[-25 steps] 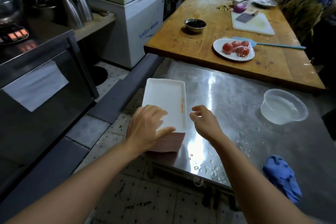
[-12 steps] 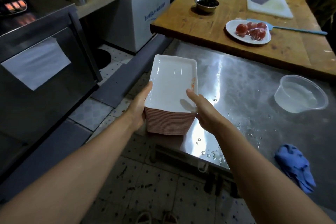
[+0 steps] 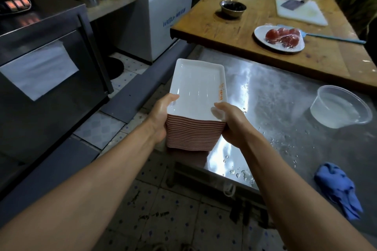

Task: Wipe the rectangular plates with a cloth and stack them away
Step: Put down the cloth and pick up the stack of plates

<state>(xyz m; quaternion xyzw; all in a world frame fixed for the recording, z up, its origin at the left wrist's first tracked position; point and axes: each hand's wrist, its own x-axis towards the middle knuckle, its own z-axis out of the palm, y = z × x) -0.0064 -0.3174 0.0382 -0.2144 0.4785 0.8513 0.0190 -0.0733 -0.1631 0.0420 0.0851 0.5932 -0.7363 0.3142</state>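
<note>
Many flat plates (image 3: 195, 128) sit in one tall stack at the shiny metal table's (image 3: 275, 120) corner. I see my left hand (image 3: 161, 116) and right hand (image 3: 232, 124) gripping its ribbed pink sides. The top plate is smooth, white, rectangular. A crumpled blue cloth (image 3: 338, 189) lies nearby. My fingers are mostly hidden.

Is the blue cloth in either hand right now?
No. The blue cloth lies on the steel table, while both hands grip the plate stack.

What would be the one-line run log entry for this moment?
stack of plates gripped by left hand and right hand | blue cloth idle
</note>
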